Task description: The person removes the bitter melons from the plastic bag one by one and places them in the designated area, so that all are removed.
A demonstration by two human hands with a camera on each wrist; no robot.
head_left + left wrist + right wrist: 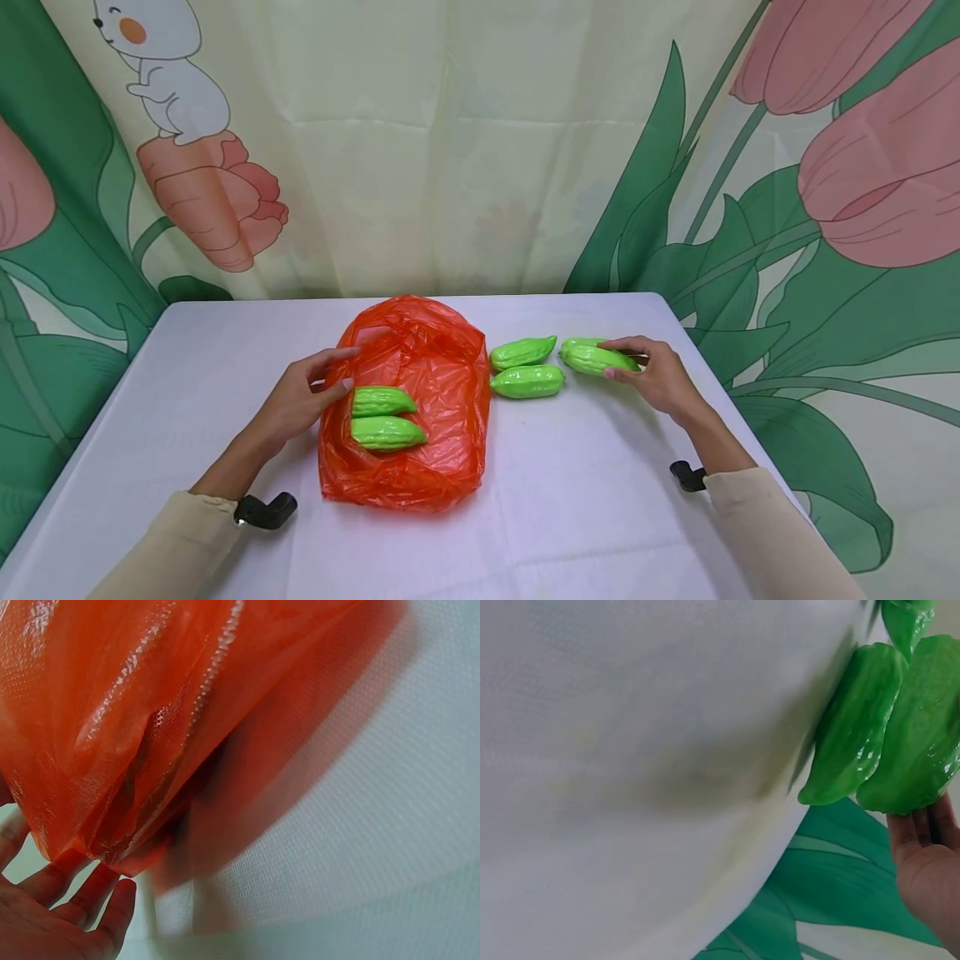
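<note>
A crinkled red plastic bag (450, 417) lies on the table with its mouth spread, and two light-green ribbed bitter gourds (388, 433) show at its left side. My left hand (300, 400) holds the bag's left rim; in the left wrist view its fingers (116, 911) are at the bag's gathered edge. On the right, my right hand (660, 375) grips the right end of a bitter gourd (596, 359), thumb on the near side. Another gourd (577, 342) lies just behind it, partly hidden. In the right wrist view the gripped gourd (919, 735) appears beside that gourd (855, 727).
Two more bitter gourds (522, 353) lie between the bag and my right hand, close to the bag's right rim. All stand on a white-covered table (570, 500). A printed curtain (465, 167) hangs behind its far edge.
</note>
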